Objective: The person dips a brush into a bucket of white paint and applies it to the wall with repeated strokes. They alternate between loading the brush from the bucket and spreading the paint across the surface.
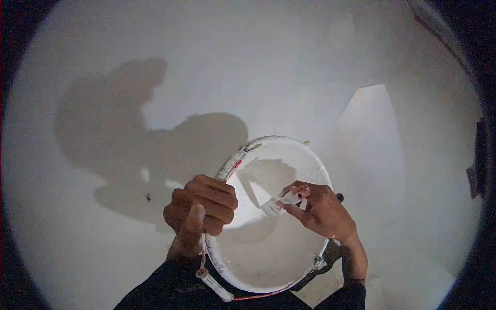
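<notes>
A round white bucket (216, 257) with a smeared rim sits low in the middle, pale material inside it. My left hand (201, 206) is closed in a fist at the bucket's left rim; what its fingers grip, if anything, is hidden. Over the bucket's right half, my right hand (320, 209) pinches a small whitish, partly see-through object (273, 206), too unclear to name. The bucket's wire handle, with a whitish grip (214, 285), hangs along the lower left of the rim.
Around the bucket spreads a pale grey surface (289, 67) with dark shadows on the left and a brighter patch (372, 134) on the right. A small dark speck (148, 197) lies at left. Dark objects (479, 160) stand at the far right edge.
</notes>
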A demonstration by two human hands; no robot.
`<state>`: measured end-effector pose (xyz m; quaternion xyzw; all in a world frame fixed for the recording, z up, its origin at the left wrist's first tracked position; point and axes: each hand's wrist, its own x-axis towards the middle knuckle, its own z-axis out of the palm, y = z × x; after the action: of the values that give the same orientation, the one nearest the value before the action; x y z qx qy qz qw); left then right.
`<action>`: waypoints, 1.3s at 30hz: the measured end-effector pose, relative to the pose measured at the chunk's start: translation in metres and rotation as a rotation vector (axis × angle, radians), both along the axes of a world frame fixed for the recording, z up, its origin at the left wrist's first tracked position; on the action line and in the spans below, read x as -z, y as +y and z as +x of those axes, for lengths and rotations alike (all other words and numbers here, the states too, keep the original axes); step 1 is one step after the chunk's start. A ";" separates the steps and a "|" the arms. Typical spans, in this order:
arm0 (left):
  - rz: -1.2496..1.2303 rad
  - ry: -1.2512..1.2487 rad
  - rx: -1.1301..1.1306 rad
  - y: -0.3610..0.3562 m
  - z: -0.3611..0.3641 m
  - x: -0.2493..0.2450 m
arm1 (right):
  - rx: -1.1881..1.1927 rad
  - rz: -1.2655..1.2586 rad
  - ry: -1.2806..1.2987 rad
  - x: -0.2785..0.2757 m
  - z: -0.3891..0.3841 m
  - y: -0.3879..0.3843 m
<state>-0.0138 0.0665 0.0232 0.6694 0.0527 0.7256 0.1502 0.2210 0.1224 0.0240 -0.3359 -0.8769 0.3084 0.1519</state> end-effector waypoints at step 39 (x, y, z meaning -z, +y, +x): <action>-0.388 -0.919 0.762 -0.031 -0.005 0.045 | 0.220 0.195 0.490 -0.043 0.076 0.119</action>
<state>-0.0184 0.0353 -0.0219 0.2214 -0.1289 0.8121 0.5242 0.2965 0.2410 0.0669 -0.3284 -0.7979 0.2762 0.4234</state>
